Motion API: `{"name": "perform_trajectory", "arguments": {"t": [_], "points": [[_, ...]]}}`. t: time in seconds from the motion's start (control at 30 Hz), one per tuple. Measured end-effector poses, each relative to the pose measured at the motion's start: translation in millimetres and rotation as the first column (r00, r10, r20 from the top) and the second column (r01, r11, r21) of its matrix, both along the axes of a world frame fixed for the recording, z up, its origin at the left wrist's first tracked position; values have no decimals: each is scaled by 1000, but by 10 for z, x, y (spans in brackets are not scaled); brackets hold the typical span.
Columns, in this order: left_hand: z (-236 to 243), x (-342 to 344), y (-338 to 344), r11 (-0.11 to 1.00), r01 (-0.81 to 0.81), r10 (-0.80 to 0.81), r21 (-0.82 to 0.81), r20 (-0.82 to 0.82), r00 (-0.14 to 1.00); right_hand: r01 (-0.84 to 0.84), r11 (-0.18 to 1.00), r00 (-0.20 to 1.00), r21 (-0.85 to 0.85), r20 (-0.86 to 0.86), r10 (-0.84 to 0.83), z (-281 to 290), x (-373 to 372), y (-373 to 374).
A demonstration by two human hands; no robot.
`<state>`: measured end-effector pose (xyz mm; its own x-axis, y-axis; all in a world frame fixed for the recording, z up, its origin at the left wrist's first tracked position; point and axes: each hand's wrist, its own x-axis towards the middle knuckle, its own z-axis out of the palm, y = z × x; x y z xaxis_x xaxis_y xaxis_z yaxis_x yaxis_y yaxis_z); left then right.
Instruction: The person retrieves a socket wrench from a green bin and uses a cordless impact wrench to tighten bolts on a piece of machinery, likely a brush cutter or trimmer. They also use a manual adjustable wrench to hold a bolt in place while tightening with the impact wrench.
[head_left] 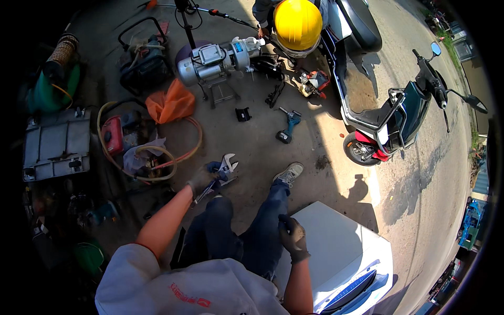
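My left hand (pixel 200 180), in a dark glove, is closed around an adjustable wrench (pixel 227 165) with a silver head, held out in front of my left knee. A slim tool with a dark shaft (pixel 203 193) also shows below that hand; its kind is unclear. My right hand (pixel 294 239), gloved too, hangs beside my right thigh with its fingers curled. It is near the edge of a white, box-shaped appliance (pixel 331 231). Whether anything is in the right hand is hidden. Past my right foot lies a teal cordless power tool (pixel 289 126).
Ahead stands a grey electric motor unit (pixel 212 63). A person in a yellow hard hat (pixel 297 23) bends beside a scooter (pixel 367 113). To the left are a red machine with hoses (pixel 113 135), an orange bag (pixel 170 102) and a grey wheeled platform (pixel 56 144). A black bracket (pixel 243 114) lies mid-floor.
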<state>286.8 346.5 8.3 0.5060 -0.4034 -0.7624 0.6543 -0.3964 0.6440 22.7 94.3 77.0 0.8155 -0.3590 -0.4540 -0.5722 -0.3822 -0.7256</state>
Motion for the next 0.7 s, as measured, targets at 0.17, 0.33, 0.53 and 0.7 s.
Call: {"name": "perform_trajectory", "arguments": {"t": [0.17, 0.33, 0.53, 0.7], "points": [[-578, 759, -1224, 985, -99, 87, 144, 83, 993, -71, 997, 995, -23, 70, 72, -975, 965, -1552], [-1733, 1546, -1878, 984, -38, 24, 177, 85, 996, -169, 961, 978, -220, -155, 137, -2200, 2034, -2676], [-3240, 2313, -2498, 855, 33, -236, 518, 331, 914, -87, 996, 985, -12, -152, 84, -3978, 2983, -3252], [-4183, 2918, -2649, 772, 98, -384, 628, 338, 859, -474, 880, 840, 14, -293, 457, -5112, 3520, -3557]]}}
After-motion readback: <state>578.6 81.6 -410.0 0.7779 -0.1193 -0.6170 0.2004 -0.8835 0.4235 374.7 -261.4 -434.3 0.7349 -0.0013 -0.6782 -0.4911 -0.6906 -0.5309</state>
